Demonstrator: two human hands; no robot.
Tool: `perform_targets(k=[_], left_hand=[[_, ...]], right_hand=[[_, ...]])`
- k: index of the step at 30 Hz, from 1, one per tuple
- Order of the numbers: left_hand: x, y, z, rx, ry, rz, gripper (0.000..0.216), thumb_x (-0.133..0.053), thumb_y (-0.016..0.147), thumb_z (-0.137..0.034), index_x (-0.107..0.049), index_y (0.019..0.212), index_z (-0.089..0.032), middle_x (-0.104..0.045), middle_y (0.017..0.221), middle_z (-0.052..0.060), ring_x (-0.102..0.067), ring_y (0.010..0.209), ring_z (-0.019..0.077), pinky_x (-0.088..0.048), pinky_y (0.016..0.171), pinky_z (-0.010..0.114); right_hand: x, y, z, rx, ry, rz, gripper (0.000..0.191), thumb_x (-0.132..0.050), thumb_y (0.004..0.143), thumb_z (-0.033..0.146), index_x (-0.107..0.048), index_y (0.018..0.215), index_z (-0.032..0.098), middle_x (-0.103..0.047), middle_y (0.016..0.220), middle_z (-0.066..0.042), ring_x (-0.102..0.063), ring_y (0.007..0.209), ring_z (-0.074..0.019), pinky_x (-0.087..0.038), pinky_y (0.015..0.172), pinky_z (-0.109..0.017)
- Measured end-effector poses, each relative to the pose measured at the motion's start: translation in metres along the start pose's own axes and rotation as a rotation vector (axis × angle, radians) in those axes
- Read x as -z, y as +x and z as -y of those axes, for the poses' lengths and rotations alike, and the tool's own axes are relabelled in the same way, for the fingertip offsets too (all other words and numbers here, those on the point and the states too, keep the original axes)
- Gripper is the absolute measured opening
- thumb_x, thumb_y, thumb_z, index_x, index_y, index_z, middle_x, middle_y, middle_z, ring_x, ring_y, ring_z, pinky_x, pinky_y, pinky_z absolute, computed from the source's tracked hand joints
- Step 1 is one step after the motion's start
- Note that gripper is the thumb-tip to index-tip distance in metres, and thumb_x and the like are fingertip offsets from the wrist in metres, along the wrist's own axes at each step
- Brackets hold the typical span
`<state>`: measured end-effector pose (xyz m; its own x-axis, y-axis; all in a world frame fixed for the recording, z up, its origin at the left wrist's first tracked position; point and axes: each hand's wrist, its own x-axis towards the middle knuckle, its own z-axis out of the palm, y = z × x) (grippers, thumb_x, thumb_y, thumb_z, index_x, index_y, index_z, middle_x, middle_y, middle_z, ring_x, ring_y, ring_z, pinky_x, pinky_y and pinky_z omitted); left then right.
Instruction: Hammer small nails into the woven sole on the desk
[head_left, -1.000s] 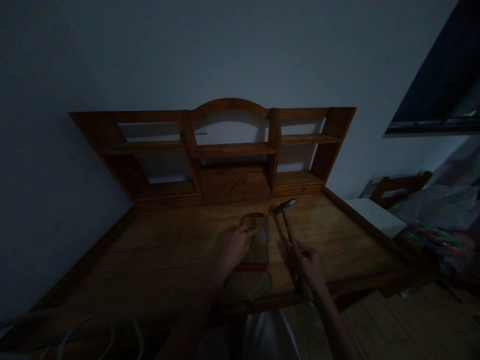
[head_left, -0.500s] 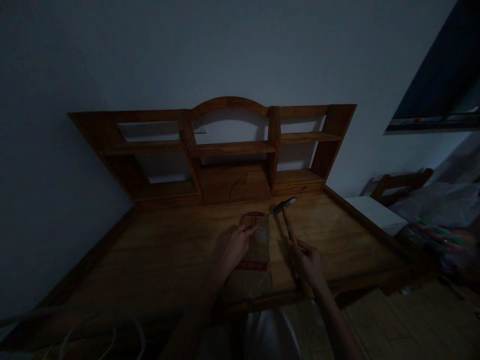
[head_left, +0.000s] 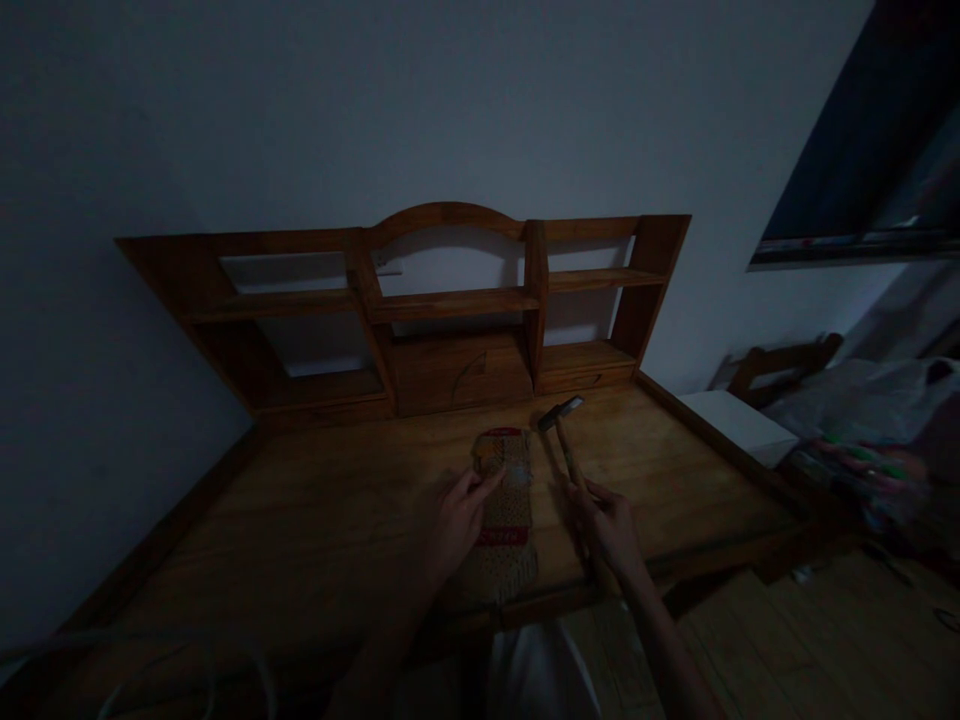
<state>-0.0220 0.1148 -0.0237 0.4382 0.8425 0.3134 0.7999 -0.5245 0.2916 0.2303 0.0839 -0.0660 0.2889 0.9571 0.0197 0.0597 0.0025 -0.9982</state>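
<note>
Wooden handle of hammer [head_left: 570, 452] is gripped near its end by closed right hand [head_left: 609, 525], head raised over desk [head_left: 337, 500]; judged stiff, head-heavy. Light, bendable cardboard [head_left: 507, 468] is touched by pinched-together left hand [head_left: 457, 520]; contents indiscernible.

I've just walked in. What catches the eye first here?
In the dim room, the right hand grips a wooden-handled hammer, its metal head pointing away over the wooden desk. Beside it, the left hand rests its fingers on a flat patterned card near the desk's front edge. Behind stands an arched shelf unit.
</note>
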Motion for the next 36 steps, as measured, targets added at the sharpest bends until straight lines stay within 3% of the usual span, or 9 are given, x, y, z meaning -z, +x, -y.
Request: perform_targets(k=[5,12,15,20,24,29,32,36], left_hand=[[0.000,-0.002,0.000,-0.049,0.119,-0.007,0.062,-0.045,0.087,-0.009,-0.043,0.140,-0.042,-0.055,0.105,0.003,-0.053,0.097,0.0192,-0.043,0.089,0.036],[0.000,-0.002,-0.003,-0.009,0.066,-0.006,0.054,-0.048,0.088,-0.013,-0.051,0.135,-0.039,-0.055,0.104,0.003,-0.053,0.096,0.0181,-0.043,0.088,0.033],[0.001,-0.004,-0.007,0.010,0.015,-0.023,0.053,-0.046,0.091,-0.016,-0.046,0.139,-0.038,-0.057,0.107,0.003,-0.054,0.098,0.0177,-0.045,0.090,0.032],[-0.011,-0.016,0.000,0.250,-0.172,-0.238,0.045,-0.033,0.099,-0.031,-0.039,0.144,-0.029,-0.051,0.134,0.007,-0.050,0.122,0.0206,-0.043,0.103,0.038],[-0.023,-0.038,0.007,0.328,-0.230,-0.146,0.053,-0.041,0.096,-0.043,-0.036,0.145,-0.023,-0.043,0.147,0.009,-0.039,0.136,0.0228,-0.036,0.111,0.042],[-0.037,-0.061,-0.015,0.264,-0.139,-0.100,0.090,-0.057,0.084,-0.056,-0.010,0.153,-0.023,-0.027,0.156,0.010,-0.028,0.142,0.0267,-0.030,0.115,0.047],[-0.051,-0.062,-0.036,0.224,-0.050,-0.092,0.085,-0.054,0.084,-0.059,-0.018,0.153,-0.024,-0.027,0.156,0.009,-0.024,0.144,0.0276,-0.025,0.118,0.049],[-0.066,-0.045,-0.056,0.199,-0.019,-0.065,0.083,-0.048,0.086,-0.060,-0.021,0.152,-0.018,-0.025,0.156,0.012,-0.022,0.144,0.0290,-0.027,0.117,0.049]], right_hand=[[0.000,-0.001,0.001,0.007,-0.002,-0.023,0.052,-0.062,0.082,0.053,-0.071,0.109,0.010,-0.057,0.055,0.001,-0.048,0.046,-0.0120,-0.034,0.040,-0.020],[0.000,-0.001,0.004,0.004,0.009,-0.015,0.054,-0.062,0.079,0.056,-0.072,0.102,0.008,-0.056,0.053,0.001,-0.047,0.045,-0.0122,-0.034,0.040,-0.020],[0.000,-0.001,0.004,0.019,0.011,-0.019,0.055,-0.063,0.078,0.056,-0.072,0.103,0.008,-0.058,0.055,0.000,-0.048,0.046,-0.0122,-0.035,0.041,-0.020],[0.001,-0.002,0.006,0.039,-0.020,-0.013,0.054,-0.062,0.081,0.054,-0.072,0.106,0.008,-0.057,0.055,0.000,-0.048,0.046,-0.0121,-0.034,0.041,-0.020],[0.000,-0.004,0.009,0.029,-0.022,-0.020,0.054,-0.061,0.081,0.055,-0.072,0.105,0.008,-0.055,0.053,0.000,-0.047,0.045,-0.0123,-0.033,0.039,-0.020],[-0.002,-0.008,0.015,0.065,-0.034,-0.035,0.048,-0.063,0.081,0.052,-0.072,0.102,0.010,-0.062,0.061,-0.002,-0.053,0.053,-0.0138,-0.038,0.044,-0.021],[0.001,-0.009,0.018,0.066,0.005,-0.073,0.043,-0.066,0.079,0.051,-0.073,0.094,0.012,-0.063,0.062,-0.002,-0.055,0.054,-0.0144,-0.041,0.046,-0.021],[0.016,-0.009,0.023,-0.035,0.142,-0.012,0.040,-0.064,0.079,0.055,-0.066,0.070,0.016,-0.053,0.049,0.002,-0.045,0.036,-0.0107,-0.035,0.036,-0.022]])
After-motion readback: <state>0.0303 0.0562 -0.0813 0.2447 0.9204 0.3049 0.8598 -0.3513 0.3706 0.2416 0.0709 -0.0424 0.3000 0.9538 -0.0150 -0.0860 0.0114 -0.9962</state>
